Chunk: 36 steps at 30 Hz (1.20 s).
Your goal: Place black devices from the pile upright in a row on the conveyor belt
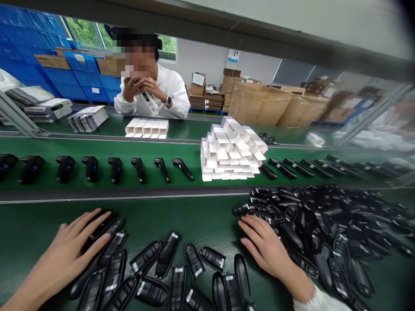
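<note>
My left hand (73,248) lies with spread fingers over a cluster of long black plastic shells (114,270) at the lower left, its fingertips touching one of them. Stretched out too, my right hand (266,244) rests at the near left edge of a large heap of similar black shells (311,224). Neither hand is closed round anything. Between them, more loose shells (194,260) lie scattered, several with ribbed insides facing up and a small white label. Whatever lies beneath my palms is hidden.
Beyond the bench edge, a green belt (100,183) carries a row of black handheld devices (116,169) and a stack of open white boxes (227,151). Across it, a person in white (175,88) holds something near the face. An overhead beam (227,30) crosses the top.
</note>
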{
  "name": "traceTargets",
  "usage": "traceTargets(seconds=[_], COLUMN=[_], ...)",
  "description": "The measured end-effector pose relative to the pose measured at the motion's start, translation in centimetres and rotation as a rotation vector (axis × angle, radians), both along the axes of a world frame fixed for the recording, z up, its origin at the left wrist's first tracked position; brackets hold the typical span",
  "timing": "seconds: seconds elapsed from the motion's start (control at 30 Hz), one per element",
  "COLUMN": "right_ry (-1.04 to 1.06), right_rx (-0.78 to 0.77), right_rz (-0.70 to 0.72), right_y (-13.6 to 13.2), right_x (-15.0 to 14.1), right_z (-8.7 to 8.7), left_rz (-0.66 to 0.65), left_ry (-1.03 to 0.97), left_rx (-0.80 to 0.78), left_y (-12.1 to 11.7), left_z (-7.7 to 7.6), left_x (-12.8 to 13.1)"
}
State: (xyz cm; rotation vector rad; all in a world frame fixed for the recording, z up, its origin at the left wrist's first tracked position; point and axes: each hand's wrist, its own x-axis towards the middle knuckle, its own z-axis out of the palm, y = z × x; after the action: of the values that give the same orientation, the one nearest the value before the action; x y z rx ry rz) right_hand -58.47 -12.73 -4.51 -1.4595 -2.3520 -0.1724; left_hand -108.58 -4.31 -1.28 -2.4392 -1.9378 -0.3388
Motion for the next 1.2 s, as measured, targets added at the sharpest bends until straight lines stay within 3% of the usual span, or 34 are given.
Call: traceTargets(seconds=[0.1, 0.17, 0.23, 0.33, 0.43, 0.6, 0.7, 0.8, 0.97, 1.07, 1.2], right_ry=[0.053, 0.058, 0.024, -0.023, 0.026, 0.029, 0.079, 0.14, 0.179, 0.11, 0.024], right_rx=[0.012, -0.018, -0.079, -0.088, -0.047, -0.218, -0.165, -0.15, -0.299, -0.344, -0.375], right_rz=[0.015, 0.042, 0.149, 0.444, 0.479, 0.483, 0.506, 0.507, 0.392, 0.22, 0.137], right_y=[3.5, 3.5, 1.7, -2.2, -3.7, 1.4, 4.8, 6.5, 7.2, 8.0, 9.5], right_x=[-2.2, -4.0, -6.0, -8.7, -10.4, -12.0, -12.6, -12.3, -11.0, -11.1, -11.7], right_z=[1.5, 2.7, 3.3, 2.8, 1.8, 2.5, 2.5, 2.6, 4.4, 4.9, 5.2], left_rz=[-0.104, -0.14, -0.136, -0.175, -0.297, -0.354, -0.316, -0.296, -0.387, -0.486, -0.582], left_ry=[-0.043, -0.06, -0.086, -0.099, -0.042, 0.027, 0.008, -0.023, -0.078, -0.103, -0.043], left_rx=[-0.07, -0.091, -0.096, -0.093, -0.091, -0.044, -0.002, 0.03, 0.005, -0.097, -0.19], left_y=[0.7, 0.7, 0.2, -0.8, -1.9, -2.2, -1.8, -1.5, 0.4, 2.4, 4.9], left_z=[-1.2, -1.4, -1.3, -0.9, -0.7, -1.4, -1.8, -1.7, 0.6, 3.1, 6.1], left_x=[2.7, 5.1, 6.8, 7.6, 7.5, 9.2, 10.3, 10.1, 10.2, 12.7, 16.9])
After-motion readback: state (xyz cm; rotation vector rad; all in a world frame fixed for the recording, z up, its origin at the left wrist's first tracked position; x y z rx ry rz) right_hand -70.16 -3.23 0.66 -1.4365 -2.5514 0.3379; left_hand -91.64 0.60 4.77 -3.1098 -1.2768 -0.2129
